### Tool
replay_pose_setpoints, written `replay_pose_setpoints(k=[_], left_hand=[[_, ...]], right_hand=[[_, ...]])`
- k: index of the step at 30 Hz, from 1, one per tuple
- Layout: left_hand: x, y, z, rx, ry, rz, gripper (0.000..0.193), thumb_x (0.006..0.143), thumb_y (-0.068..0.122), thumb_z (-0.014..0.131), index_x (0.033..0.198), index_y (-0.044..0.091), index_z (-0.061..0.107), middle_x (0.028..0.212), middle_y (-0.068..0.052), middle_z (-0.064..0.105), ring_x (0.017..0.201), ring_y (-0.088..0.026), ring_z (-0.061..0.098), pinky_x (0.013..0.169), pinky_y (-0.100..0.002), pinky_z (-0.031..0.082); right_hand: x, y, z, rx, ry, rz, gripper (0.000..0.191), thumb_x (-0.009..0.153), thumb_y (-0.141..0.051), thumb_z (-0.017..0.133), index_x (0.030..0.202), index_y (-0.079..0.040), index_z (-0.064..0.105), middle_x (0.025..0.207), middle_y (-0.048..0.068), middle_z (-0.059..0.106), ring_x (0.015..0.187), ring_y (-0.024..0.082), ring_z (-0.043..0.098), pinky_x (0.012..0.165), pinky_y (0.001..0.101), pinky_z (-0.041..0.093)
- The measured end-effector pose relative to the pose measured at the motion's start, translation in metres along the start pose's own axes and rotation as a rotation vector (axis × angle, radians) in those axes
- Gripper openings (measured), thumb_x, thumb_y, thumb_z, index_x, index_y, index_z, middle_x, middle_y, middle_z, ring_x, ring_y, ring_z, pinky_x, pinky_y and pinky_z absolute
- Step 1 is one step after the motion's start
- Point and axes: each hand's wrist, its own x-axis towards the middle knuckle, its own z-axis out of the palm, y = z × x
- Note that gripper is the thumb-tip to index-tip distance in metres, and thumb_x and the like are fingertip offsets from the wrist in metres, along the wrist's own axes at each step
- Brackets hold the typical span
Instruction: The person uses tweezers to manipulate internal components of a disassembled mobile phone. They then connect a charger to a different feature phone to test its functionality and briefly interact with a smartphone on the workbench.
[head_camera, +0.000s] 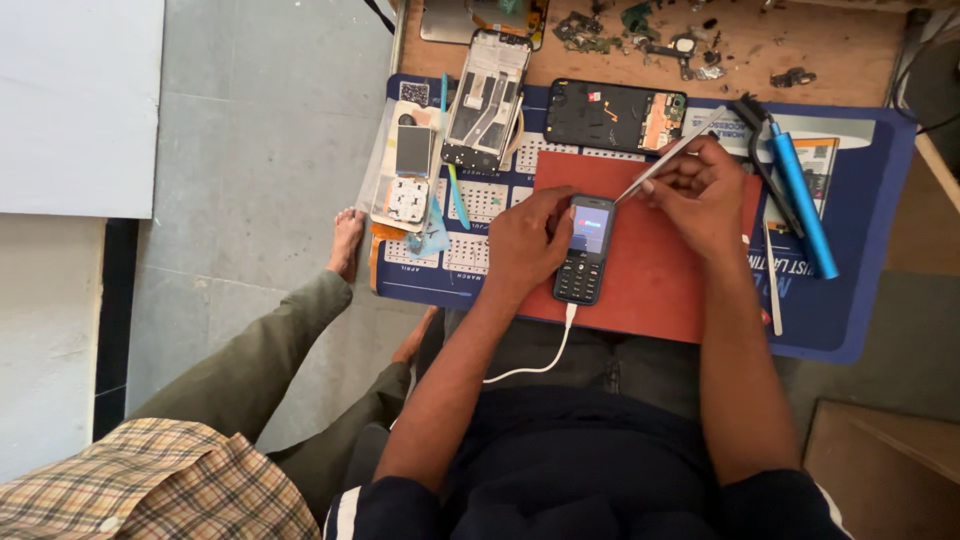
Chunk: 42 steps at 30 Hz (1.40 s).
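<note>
on the red mat (650, 290), lit black keypad phone (584, 250)

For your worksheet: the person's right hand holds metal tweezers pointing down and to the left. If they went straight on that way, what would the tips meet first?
Most likely the keypad phone, near its lit screen's top edge; the tweezers in the right hand seem almost touching it.

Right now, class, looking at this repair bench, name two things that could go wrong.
The tweezers in the right hand point at the lit keypad phone; a slip might scratch its screen. The white cable hangs off the bench edge from the phone that the left hand steadies; a snag could tug it away.
</note>
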Motion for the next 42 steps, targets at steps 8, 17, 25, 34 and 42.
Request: replay_pose_setpoints(k=[8, 17, 25, 34, 42], left_hand=[[0.002, -0.003, 0.003, 0.016, -0.002, -0.003, 0.021, 0.094, 0.017, 0.07, 0.114, 0.01, 0.071, 0.082, -0.005, 0.07, 0.066, -0.021, 0.069, 0.059, -0.034, 0.053], [0.001, -0.004, 0.003, 0.03, -0.003, 0.011, 0.022, 0.093, 0.017, 0.07, 0.114, 0.01, 0.07, 0.081, -0.006, 0.07, 0.066, -0.021, 0.068, 0.06, -0.035, 0.053], [0.002, -0.004, 0.001, 0.029, -0.017, 0.015, 0.023, 0.092, 0.015, 0.069, 0.115, 0.01, 0.07, 0.082, -0.006, 0.07, 0.067, -0.024, 0.069, 0.061, -0.037, 0.053], [-0.003, -0.013, 0.009, 0.078, 0.029, 0.031, 0.024, 0.094, 0.015, 0.064, 0.117, 0.016, 0.067, 0.097, -0.008, 0.074, 0.08, -0.03, 0.072, 0.068, -0.042, 0.056], [-0.006, -0.021, 0.014, 0.048, 0.029, 0.037, 0.026, 0.095, 0.02, 0.066, 0.121, 0.015, 0.065, 0.099, -0.009, 0.073, 0.083, -0.031, 0.072, 0.071, -0.042, 0.057]], right_hand=[[-0.003, -0.001, 0.004, 0.101, 0.074, -0.054, 0.038, 0.094, 0.009, 0.074, 0.122, -0.001, 0.051, 0.1, 0.014, 0.071, 0.092, 0.02, 0.075, 0.076, 0.031, 0.063], [-0.012, -0.008, 0.027, -0.133, 0.039, -0.12, 0.039, 0.096, 0.006, 0.077, 0.122, -0.003, 0.049, 0.104, 0.012, 0.073, 0.099, 0.018, 0.076, 0.084, 0.0288, 0.062], [-0.015, -0.023, 0.033, -0.191, 0.0, -0.134, 0.032, 0.092, 0.004, 0.079, 0.11, -0.001, 0.054, 0.102, 0.012, 0.074, 0.101, 0.02, 0.077, 0.088, 0.0308, 0.064], [-0.019, -0.015, 0.029, -0.489, 0.058, -0.268, 0.033, 0.087, 0.002, 0.091, 0.099, -0.001, 0.061, 0.091, 0.012, 0.072, 0.084, 0.02, 0.071, 0.086, 0.0313, 0.057], [-0.056, -0.046, 0.029, -0.045, -0.045, -0.267, 0.026, 0.083, 0.003, 0.084, 0.103, 0.001, 0.067, 0.094, 0.011, 0.071, 0.079, 0.017, 0.07, 0.069, 0.0258, 0.055]])
